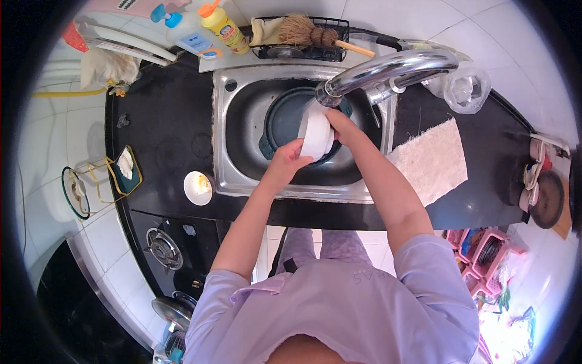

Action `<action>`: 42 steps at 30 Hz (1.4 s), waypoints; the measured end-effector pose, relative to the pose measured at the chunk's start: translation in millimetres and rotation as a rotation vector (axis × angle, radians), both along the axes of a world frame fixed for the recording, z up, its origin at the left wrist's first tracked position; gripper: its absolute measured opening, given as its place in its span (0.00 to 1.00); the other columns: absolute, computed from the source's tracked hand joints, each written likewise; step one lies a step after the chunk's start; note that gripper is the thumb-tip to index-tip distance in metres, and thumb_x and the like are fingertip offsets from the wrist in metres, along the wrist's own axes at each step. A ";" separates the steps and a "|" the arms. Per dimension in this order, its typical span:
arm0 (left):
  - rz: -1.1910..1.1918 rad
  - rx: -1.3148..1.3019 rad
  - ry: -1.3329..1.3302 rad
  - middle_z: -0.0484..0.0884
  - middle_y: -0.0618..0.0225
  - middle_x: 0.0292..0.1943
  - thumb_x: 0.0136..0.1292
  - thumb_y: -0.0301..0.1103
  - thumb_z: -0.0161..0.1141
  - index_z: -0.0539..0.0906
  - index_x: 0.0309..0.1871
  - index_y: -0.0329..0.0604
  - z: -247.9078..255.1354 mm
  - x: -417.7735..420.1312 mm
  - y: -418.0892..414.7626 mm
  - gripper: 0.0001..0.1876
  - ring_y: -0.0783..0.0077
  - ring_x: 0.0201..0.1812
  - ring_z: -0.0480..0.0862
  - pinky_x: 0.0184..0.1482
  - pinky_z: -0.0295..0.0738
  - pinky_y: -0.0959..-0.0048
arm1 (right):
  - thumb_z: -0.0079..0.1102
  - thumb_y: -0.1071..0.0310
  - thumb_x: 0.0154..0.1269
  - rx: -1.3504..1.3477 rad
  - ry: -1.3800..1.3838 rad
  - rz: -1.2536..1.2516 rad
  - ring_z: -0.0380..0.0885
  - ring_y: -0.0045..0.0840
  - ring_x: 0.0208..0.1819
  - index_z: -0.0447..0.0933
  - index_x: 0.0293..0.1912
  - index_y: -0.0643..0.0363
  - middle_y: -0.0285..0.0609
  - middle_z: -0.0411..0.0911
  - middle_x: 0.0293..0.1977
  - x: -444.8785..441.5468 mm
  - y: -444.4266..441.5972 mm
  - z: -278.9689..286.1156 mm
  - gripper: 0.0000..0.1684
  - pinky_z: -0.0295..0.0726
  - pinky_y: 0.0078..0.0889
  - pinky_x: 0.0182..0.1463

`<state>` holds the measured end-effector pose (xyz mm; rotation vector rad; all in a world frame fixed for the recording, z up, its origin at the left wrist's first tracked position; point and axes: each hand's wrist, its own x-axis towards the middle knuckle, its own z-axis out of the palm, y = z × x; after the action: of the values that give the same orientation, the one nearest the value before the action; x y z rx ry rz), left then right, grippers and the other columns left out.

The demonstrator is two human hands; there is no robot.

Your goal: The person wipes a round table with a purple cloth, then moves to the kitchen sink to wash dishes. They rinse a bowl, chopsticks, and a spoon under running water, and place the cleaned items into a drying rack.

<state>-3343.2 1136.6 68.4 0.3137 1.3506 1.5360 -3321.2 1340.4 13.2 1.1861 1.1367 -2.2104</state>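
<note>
Both my hands hold a white bowl [314,136], tilted on its side over the steel sink [243,102]. My left hand [289,157] grips its near rim, thumb on the outer wall. My right hand [342,126] takes the far side near the foot, its fingertips partly hidden. Just above the bowl is the mouth of the chrome faucet [386,73], and water seems to run from it onto the bowl. Beneath, in the sink, lies a dark round pan [284,118] with side handles, partly covered by the bowl and my hands.
Left of the sink stands a white cup [198,188] with yellow residue. A beige cloth [434,161] lies to the right. Behind are pump bottle [188,34], yellow bottle [226,29] and wire basket [334,54] with a brush [313,34]. A gas burner [164,249] sits front left.
</note>
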 end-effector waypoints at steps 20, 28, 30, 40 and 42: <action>-0.009 -0.043 -0.033 0.84 0.70 0.45 0.58 0.16 0.62 0.80 0.54 0.33 4.3 -7.9 25.4 0.19 0.79 0.46 0.82 0.52 0.75 0.77 | 0.55 0.60 0.67 1.135 0.406 0.103 0.79 0.35 0.46 0.79 0.50 0.53 0.41 0.80 0.47 2.3 -27.3 1.0 0.15 0.78 0.40 0.49; -0.055 0.033 -0.031 0.84 0.70 0.46 0.58 0.17 0.62 0.77 0.59 0.34 12.7 -0.9 15.5 0.23 0.78 0.48 0.82 0.56 0.74 0.76 | 0.49 0.58 0.71 -0.108 0.100 -0.207 0.82 0.28 0.34 0.79 0.45 0.56 0.39 0.83 0.38 5.1 2.6 2.6 0.14 0.82 0.36 0.40; -0.010 0.039 -0.061 0.84 0.69 0.47 0.59 0.19 0.63 0.76 0.59 0.34 16.4 -3.9 25.6 0.23 0.77 0.48 0.83 0.55 0.75 0.76 | 0.52 0.61 0.69 0.066 0.131 -0.224 0.83 0.30 0.37 0.79 0.46 0.57 0.40 0.83 0.39 3.2 -7.4 -5.5 0.13 0.83 0.38 0.43; 0.209 -0.139 -0.099 0.84 0.69 0.44 0.63 0.20 0.56 0.79 0.56 0.36 -1.8 -20.7 21.8 0.17 0.76 0.46 0.83 0.48 0.77 0.77 | 0.60 0.64 0.65 1.566 0.680 0.088 0.76 0.46 0.46 0.79 0.46 0.58 0.49 0.73 0.50 36.7 -83.8 76.7 0.12 0.76 0.40 0.50; 0.131 -0.117 0.041 0.84 0.68 0.43 0.62 0.16 0.55 0.79 0.56 0.34 5.2 -20.2 15.6 0.18 0.77 0.46 0.83 0.51 0.77 0.77 | 0.59 0.65 0.66 1.603 0.675 0.111 0.77 0.44 0.44 0.79 0.47 0.56 0.50 0.75 0.51 26.9 -74.2 73.0 0.12 0.77 0.36 0.47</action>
<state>-3363.3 1152.3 73.6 0.1873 1.5114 1.5574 -3294.3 1266.2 86.2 0.5836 3.3772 -1.2773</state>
